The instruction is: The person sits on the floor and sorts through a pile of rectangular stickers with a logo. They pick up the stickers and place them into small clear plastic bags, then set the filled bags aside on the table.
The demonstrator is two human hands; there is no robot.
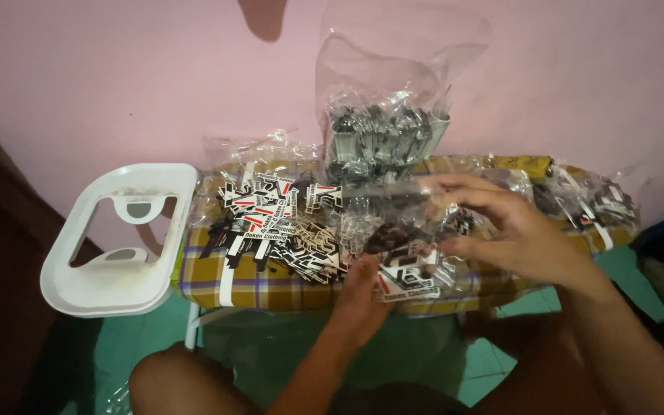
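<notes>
Both hands, left hand (361, 286) and right hand (512, 227), pinch a clear bag (393, 211) of tags (413, 277) at the board's (270, 290) front edge; a loose grip could spill them.

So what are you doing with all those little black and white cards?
A person sits at a plaid-covered ironing board against a pink wall. The left hand and the right hand together hold a small clear plastic bag with printed tags inside. A loose pile of black, white and red tags lies on the board beside it. Behind stands a taller clear bag of dark items, and a white iron rest sits at the board's end.
</notes>
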